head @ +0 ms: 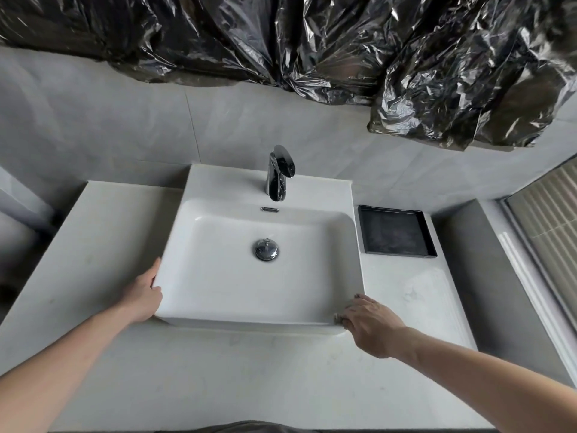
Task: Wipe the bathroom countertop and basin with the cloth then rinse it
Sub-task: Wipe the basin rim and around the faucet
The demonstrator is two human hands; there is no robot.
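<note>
The left hand (144,292) rests against the basin's (218,304) left wall; the right hand (371,323) presses a barely visible cloth (337,317) at its front right corner.

Bathroom in home. White ceramic basin (262,267) sitting on pale stone tabletop (237,370), chrome faucet (278,175) standing behind it, drain plug (266,250) showing in bowl, grey tiled wall (109,120) rising behind, black plastic sheeting (312,42) hanging above.
</note>
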